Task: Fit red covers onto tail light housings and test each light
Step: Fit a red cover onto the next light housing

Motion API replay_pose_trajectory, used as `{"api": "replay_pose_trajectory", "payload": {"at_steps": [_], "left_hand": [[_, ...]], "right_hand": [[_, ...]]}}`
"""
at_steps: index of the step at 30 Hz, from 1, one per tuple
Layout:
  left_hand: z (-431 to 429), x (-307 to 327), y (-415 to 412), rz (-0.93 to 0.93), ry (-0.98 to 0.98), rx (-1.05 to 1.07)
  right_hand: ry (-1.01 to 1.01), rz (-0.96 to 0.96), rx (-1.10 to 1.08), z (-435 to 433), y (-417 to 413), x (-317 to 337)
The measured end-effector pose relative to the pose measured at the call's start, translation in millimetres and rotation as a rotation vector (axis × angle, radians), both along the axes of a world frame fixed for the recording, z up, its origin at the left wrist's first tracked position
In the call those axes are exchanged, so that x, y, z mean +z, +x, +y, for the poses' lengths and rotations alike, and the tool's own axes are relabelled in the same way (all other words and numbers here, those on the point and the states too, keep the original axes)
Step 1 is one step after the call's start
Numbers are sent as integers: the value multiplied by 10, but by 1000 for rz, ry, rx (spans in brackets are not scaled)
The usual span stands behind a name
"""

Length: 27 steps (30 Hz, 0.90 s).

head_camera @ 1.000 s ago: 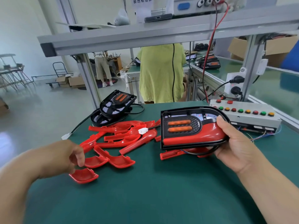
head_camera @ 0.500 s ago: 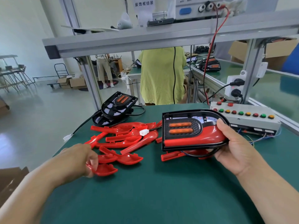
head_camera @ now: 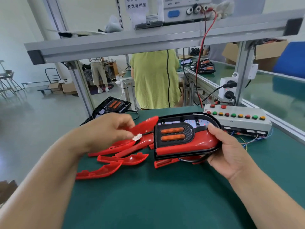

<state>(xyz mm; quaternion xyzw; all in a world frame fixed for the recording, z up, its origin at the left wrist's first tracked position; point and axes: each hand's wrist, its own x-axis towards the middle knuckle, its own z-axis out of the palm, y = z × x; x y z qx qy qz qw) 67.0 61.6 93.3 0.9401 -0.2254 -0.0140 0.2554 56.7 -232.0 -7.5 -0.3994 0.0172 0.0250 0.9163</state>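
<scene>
Currently, loose red covers (head_camera: pixel 113 158) lie nearest on the green bench (head_camera: pixel 148 195), left of the work. Above them the left hand (head_camera: pixel 109 129) pinches one red cover (head_camera: pixel 145 125), its tip almost at the tail light housing (head_camera: pixel 181 138). The right hand (head_camera: pixel 231 152) grips that housing by its rounded end, thumb on top; a red section sits along its lower edge. Judgement: match the cover's curve to the open upper recess, seat one end, press along until flush, and keep the white connector (head_camera: pixel 137 137) clear. Beyond is the button box (head_camera: pixel 237 120), no legible labels. The overhead sign (head_camera: pixel 136 4) reads 装饰框组装; its upper line is cropped.
</scene>
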Motion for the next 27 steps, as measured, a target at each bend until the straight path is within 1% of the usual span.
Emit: {"api": "replay_pose_trajectory", "payload": {"at_steps": [2, 4, 7, 12, 16, 21, 24, 27], "left_hand": [[-217, 10, 57, -24, -99, -21], [-391, -6, 103, -7, -202, -61], [-578, -36, 166, -2, -263, -103], [-680, -157, 283, -40, -388, -61], [-671, -325, 292, -98, -437, -17], [-783, -479, 194, -171, -639, 21], [-876, -489, 106, -236, -669, -42], [-940, -496, 26, -300, -639, -102]], "right_hand": [[5, -1, 4, 0, -2, 0], [8, -1, 12, 1, 1, -4], [-2, 10, 1, -6, 24, -13], [-8, -2, 16, -22, 32, -19], [-46, -48, 22, 35, 20, 13], [-147, -108, -25, 104, 3, 34], [-184, -158, -52, 128, -12, 30], [-187, -158, -53, 130, -24, 28]]}}
